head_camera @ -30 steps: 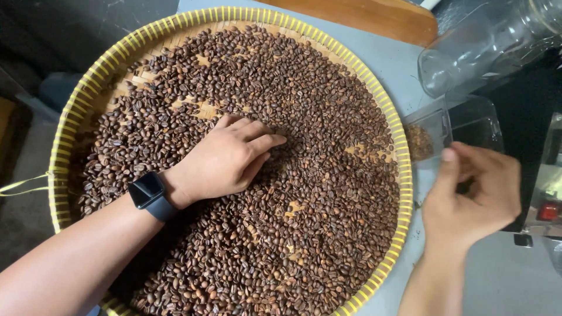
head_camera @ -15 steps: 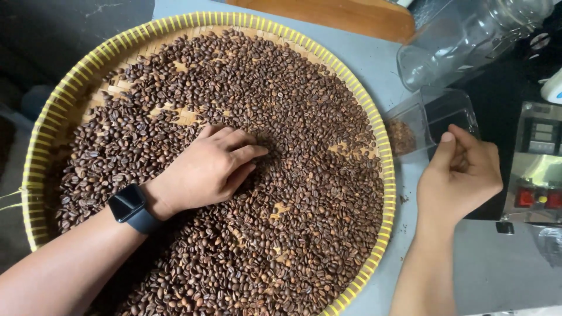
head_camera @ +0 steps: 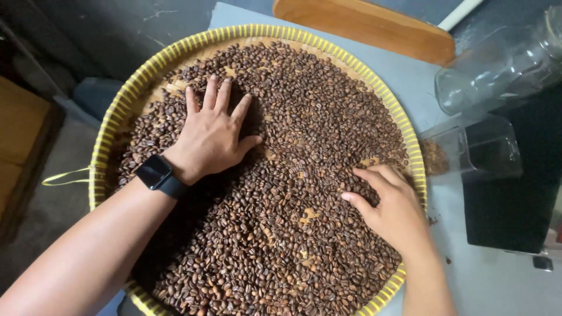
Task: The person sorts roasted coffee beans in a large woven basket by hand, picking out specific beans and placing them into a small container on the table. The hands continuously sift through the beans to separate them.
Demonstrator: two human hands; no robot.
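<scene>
A view from above looks down on a wide, round woven tray (head_camera: 114, 126) with a yellow rim, filled nearly edge to edge with dark brown roasted coffee beans (head_camera: 304, 117). The tray sits on a pale grey table (head_camera: 497, 281) and takes up most of the scene; pale woven bottom shows through in a few thin patches, mostly along the far left edge. The person's left hand (head_camera: 213, 137) lies palm down on the beans in the far left part of the tray, fingers straight and fanned slightly apart, the thumb stretched out to the right. A black smartwatch (head_camera: 155, 174) wraps that wrist, and the bare forearm runs down to the near left corner. The right hand (head_camera: 392, 205) rests on the beans near the right rim, fingers curled loosely and close together, tips pointing left into the heap; whether a bean is caught under them cannot be told from this angle. The two hands are well apart, with open beans between them. Just beyond the right rim stands a small clear plastic container (head_camera: 468, 149) with what looks like a little brown matter inside, though the glare makes that uncertain. Farther right and farther away lies a larger clear plastic jar (head_camera: 497, 73) on its side. A wooden board (head_camera: 363, 26) lies at the far edge of the table, and a dark boxy object (head_camera: 509, 205) sits at the right.
</scene>
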